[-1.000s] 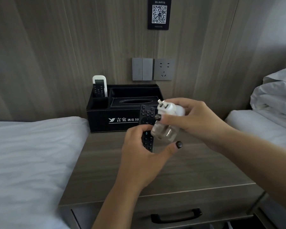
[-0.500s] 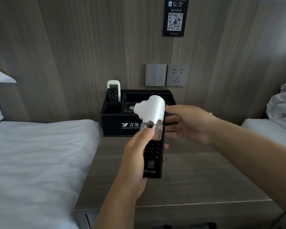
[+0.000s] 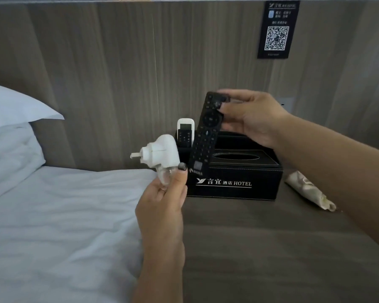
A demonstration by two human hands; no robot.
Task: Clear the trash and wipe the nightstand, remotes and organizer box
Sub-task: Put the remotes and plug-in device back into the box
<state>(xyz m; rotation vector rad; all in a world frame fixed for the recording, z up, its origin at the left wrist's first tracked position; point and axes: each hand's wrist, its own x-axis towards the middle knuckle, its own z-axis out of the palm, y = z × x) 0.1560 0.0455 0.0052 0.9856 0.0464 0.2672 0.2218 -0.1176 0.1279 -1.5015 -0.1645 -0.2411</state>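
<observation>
The left hand (image 3: pixel 162 206) grips a plug-in (image 3: pixel 162 156) by its glass bottle over the bed's (image 3: pixel 53 215) edge; it could slip. The right hand (image 3: pixel 249 119) pinches 1 black remote (image 3: pixel 206 132) above the box (image 3: pixel 234 182); a loose pinch may drop it. Trash (image 3: pixel 309 191) lies on the nightstand (image 3: pixel 271 248).

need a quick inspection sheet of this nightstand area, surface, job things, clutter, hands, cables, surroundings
surface: dark wood nightstand, wiping state cannot be told.
job's things: black organizer box at the back; white remote upright in its left compartment; black remote lifted above the box.
clutter: crumpled wrapper right of the box.
hands: left hand holds a white plug-in device; right hand pinches the black remote's top.
cables: nothing seen.
surroundings: bed with pillow on the left; QR sign on the wood wall.
</observation>
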